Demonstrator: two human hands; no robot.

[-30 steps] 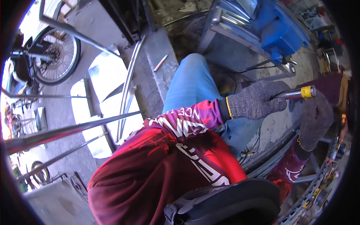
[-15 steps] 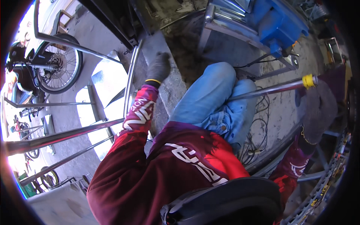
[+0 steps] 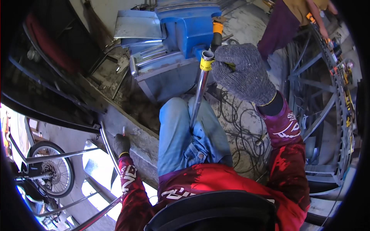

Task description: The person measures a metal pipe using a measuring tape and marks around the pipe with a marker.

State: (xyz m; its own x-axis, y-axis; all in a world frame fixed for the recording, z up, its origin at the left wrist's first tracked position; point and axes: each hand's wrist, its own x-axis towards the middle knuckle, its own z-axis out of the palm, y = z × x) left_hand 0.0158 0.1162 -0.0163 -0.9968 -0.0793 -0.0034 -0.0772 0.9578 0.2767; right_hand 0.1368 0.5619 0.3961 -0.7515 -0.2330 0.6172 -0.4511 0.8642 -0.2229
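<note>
A shiny metal tube (image 3: 200, 86) stands up between my knees, its open end toward me. Around that end runs a yellow strip (image 3: 206, 64) with dark print. My right hand (image 3: 244, 73), in a grey knitted glove, pinches at this strip beside the tube's mouth, and a bit of yellow shows between the fingers. Low at the left, my gloved left hand (image 3: 122, 144) is closed beside the concrete ledge. From its top sticks a slim pale stick with a reddish tip (image 3: 123, 131), perhaps a marker; its lower part is hidden by the fingers.
Ahead is a blue bench vise (image 3: 189, 29) on a metal stand (image 3: 162, 79), with metal sheets (image 3: 138, 25) beside it. Black cables (image 3: 243, 134) lie right of my legs. Steel framework (image 3: 320, 92) lines the right, near another person (image 3: 283, 25). A motorcycle wheel (image 3: 54, 169) is at left.
My view has swung to the right. My right hand has come up to the tube's banded end, and the tube now points more upright. The pale stick in my left hand has come into sight.
</note>
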